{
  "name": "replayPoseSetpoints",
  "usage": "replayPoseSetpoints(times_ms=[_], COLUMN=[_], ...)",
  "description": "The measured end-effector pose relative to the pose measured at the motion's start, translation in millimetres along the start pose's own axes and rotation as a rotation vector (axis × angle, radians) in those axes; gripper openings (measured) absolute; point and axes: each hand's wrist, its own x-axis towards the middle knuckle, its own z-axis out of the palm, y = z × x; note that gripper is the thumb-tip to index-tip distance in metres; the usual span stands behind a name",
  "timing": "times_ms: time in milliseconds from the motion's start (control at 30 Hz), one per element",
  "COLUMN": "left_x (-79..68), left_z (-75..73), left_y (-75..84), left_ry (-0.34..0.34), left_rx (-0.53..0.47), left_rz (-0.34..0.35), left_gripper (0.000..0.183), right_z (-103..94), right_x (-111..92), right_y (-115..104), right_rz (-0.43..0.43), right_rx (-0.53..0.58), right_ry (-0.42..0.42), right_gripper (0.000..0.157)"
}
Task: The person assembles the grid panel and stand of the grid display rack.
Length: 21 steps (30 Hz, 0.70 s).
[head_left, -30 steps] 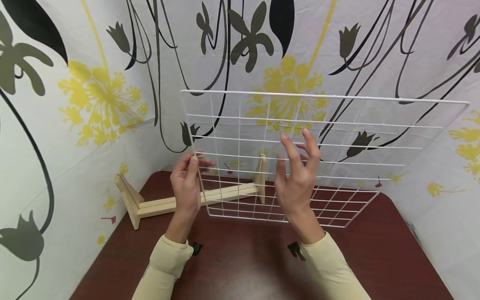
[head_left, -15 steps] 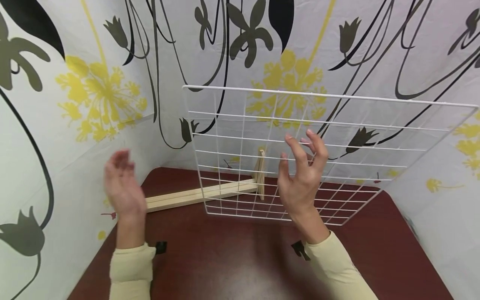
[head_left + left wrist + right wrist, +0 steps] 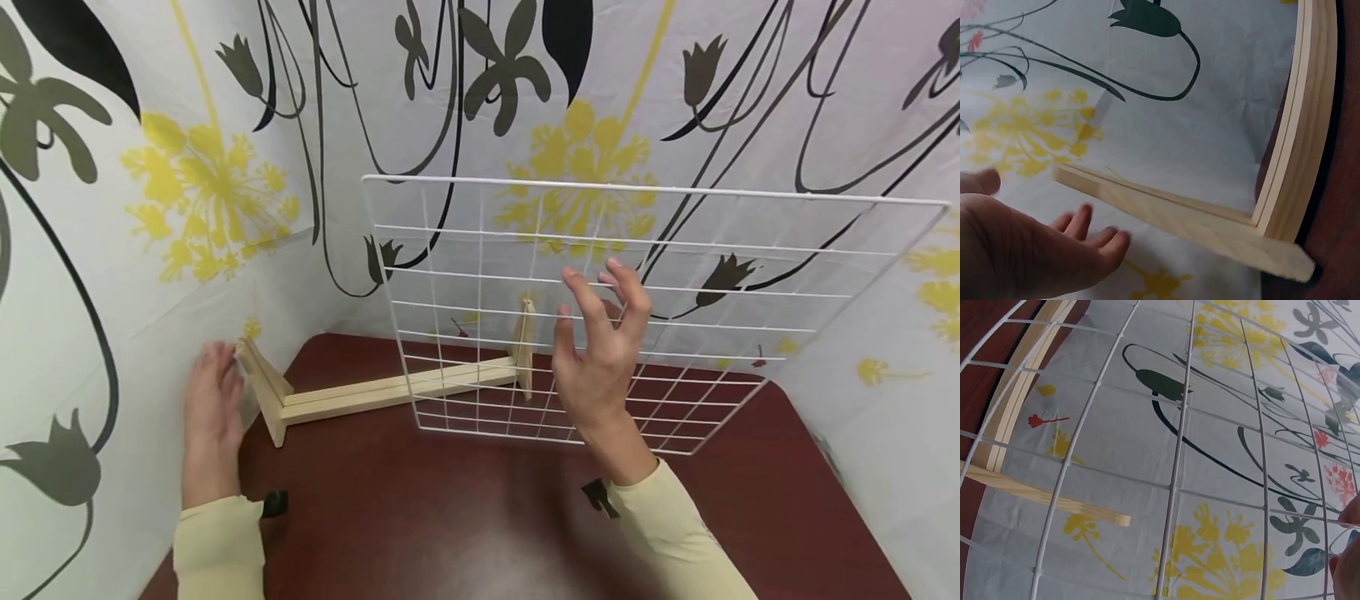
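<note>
A white wire grid panel [image 3: 652,191] stands tilted above the table in the head view. My right hand [image 3: 600,362] grips its wires with curled fingers, partly seen at the right edge of the right wrist view. On the left, my left hand [image 3: 213,417] is beside a pale wooden stand [image 3: 397,392], its fingers relaxed and holding nothing. The stand has a long rail with an upright at each end. In the left wrist view, the fingers are close to the near upright [image 3: 1179,219], with a small gap showing. The grid partly covers the far upright [image 3: 522,350].
The dark red-brown table [image 3: 420,508] lies beneath everything. A white sheet [image 3: 225,308] with printed flowers hangs behind and on both sides, close to the left hand and the stand.
My left hand has let go of the grid's left edge and moved left to the stand's near upright. The right hand still holds the grid, which has barely shifted.
</note>
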Motion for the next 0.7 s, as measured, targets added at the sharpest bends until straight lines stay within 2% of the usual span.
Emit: replayPoseSetpoints(times_ms=[67,133,233,300,433,567,633,700], left_x=[5.0,8.7,12.0,13.1,15.8,21.4,25.8,30.3], left_z=[2.3,6.3,10.1,10.2,8.3,8.5,9.6,11.2], left_y=[-1.3,-2.5,-4.4,-5.4,-5.4,-5.6,-7.0,-9.3], left_ry=[-0.066,-0.066,0.0,0.054,0.114,0.105,0.089,0.076], left_rx=[0.083,0.121,0.131,0.171,0.386,0.633,0.706,0.736], left_rz=[-0.057,-0.082,-0.084,-0.068,-0.041,0.051,0.113,0.157], left_gripper=[0.076,0.075,0.07,0.065,0.061,0.056,0.054,0.051], right_z=[-1.7,-2.9,-3.6,-3.3,-4.2,-6.9,-8.9,-11.3], right_x=[1,1,1,1,0,1,2,3], right_y=[-1,-3,-4,-4,-4,-2,-2,-1], right_rz=[0.001,0.0,-0.01,-0.018,-0.031,-0.036,-0.04,-0.047], right_rx=[0.004,0.007,0.005,0.0,-0.016,-0.029,-0.038,-0.05], right_ry=[-0.004,-0.006,-0.008,-0.008,-0.01,-0.008,-0.006,-0.003], right_gripper=[0.037,0.037,0.037,0.037,0.038,0.038,0.038,0.037])
